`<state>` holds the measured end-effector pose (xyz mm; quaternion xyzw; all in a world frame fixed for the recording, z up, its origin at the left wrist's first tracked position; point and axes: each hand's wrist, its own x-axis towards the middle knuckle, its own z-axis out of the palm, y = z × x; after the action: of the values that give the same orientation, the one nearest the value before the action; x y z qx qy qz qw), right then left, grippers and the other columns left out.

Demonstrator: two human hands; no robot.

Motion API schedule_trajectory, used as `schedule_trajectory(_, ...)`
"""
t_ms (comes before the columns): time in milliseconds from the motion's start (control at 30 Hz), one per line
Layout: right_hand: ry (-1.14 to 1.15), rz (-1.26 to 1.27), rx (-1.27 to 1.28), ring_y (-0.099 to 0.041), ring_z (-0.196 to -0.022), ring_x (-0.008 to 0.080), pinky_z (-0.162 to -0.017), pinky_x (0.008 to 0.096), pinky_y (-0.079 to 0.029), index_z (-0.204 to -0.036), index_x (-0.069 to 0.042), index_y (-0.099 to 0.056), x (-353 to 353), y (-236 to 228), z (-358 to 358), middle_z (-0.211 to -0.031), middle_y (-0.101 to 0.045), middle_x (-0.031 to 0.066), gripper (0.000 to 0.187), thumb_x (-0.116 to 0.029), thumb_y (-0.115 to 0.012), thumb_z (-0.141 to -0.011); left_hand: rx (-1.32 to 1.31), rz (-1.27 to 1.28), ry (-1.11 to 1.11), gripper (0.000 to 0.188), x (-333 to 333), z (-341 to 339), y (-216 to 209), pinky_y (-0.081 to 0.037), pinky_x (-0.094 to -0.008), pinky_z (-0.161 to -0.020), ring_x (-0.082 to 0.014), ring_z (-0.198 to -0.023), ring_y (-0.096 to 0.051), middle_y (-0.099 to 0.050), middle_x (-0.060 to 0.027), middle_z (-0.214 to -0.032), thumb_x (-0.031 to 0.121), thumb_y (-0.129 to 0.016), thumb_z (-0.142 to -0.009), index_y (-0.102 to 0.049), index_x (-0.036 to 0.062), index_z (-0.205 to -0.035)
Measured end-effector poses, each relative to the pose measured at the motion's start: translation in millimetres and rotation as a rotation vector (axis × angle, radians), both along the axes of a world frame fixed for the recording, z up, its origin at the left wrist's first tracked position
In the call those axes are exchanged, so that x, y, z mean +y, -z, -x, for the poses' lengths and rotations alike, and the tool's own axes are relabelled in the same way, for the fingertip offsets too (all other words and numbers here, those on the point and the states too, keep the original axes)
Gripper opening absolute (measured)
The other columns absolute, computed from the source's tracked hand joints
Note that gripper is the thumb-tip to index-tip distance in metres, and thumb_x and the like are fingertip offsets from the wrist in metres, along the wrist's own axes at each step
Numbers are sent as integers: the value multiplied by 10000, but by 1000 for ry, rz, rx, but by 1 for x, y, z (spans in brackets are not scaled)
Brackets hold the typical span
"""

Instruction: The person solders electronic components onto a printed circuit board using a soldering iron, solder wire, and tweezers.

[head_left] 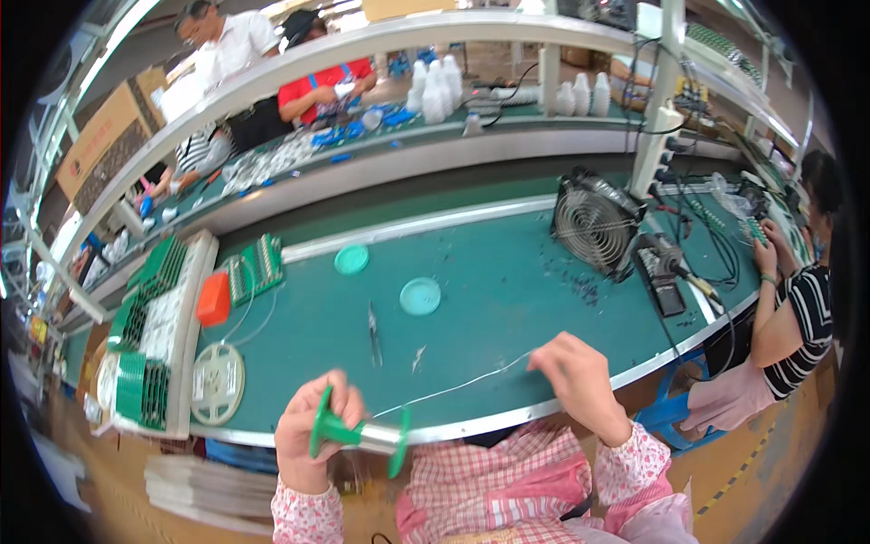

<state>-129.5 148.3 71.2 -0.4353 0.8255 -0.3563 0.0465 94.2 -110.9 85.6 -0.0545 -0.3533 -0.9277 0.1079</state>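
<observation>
My left hand (304, 426) is closed around one end of a green spool (399, 442) wound with silvery solder wire, held at the bench's front edge. A length of the solder wire (458, 388) stretches from the spool to the right, slightly slack. My right hand (580, 383) pinches its other end between thumb and fingers, a little above the bench. Tweezers (373, 334) lie on the green mat (489, 272) beyond my left hand. Near them is a small whitish scrap (418, 359).
Two round green lids (420, 296) lie further back. Racks of green circuit boards (143, 390), a cream reel (217, 384) and an orange box (214, 299) stand left. At right are a fan (598, 222), a soldering iron (693, 276) and a seated co-worker (788, 313).
</observation>
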Motion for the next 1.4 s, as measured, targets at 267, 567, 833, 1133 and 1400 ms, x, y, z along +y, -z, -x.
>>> schedule_trajectory(267, -402, 390, -24, -519, -1181, 369, -1004, 517, -378, -1367, -25, -438, -60, -6, -56, -1307, -534, 179, 545, -157, -647, -881, -108, -21, -93, 118, 23, 34, -23, -380, -216, -436, -95, -441, -445, -549, -163, -933, 57, -554, -878, -492, -5, -956)
schedule_trajectory(567, -431, 706, -720, -617, -667, 244, -587, 317, -483, -985, -56, -663, -30, -19, -40, -889, -678, 106, 134, -103, -541, -955, -283, 372, -378, 150, 17, 27, -14, -465, -267, -614, -159, -677, -570, -611, -160, -874, 86, -578, -842, -485, 15, -936)
schedule_trajectory(833, -836, -331, -72, -653, -906, 303, -877, 417, -493, -1199, -134, -625, -30, -1, -24, -980, -678, 111, 340, -242, -640, -876, 28, -334, -177, 124, 17, 35, -15, -428, -276, -622, -98, -545, -476, -520, -110, -1076, 112, -501, -933, -517, 20, -1016)
schedule_trajectory(1133, -577, 228, -655, -613, -767, 183, -688, 333, -484, -1241, -14, -539, -53, -11, -54, -933, -660, 115, 354, -249, -541, -975, -240, 178, -445, 163, 31, 51, -25, -465, -274, -627, -149, -630, -554, -588, -132, -956, 40, -554, -863, -504, 21, -1018)
schedule_trajectory(1400, -885, -233, -10, -640, -610, 303, -539, 397, -511, -871, -78, -657, -33, 20, -36, -740, -662, 151, 166, -176, -539, -935, 29, -106, -204, 202, 25, 45, -17, -475, -246, -571, -174, -635, -573, -577, -113, -829, 50, -577, -844, -476, 23, -1016)
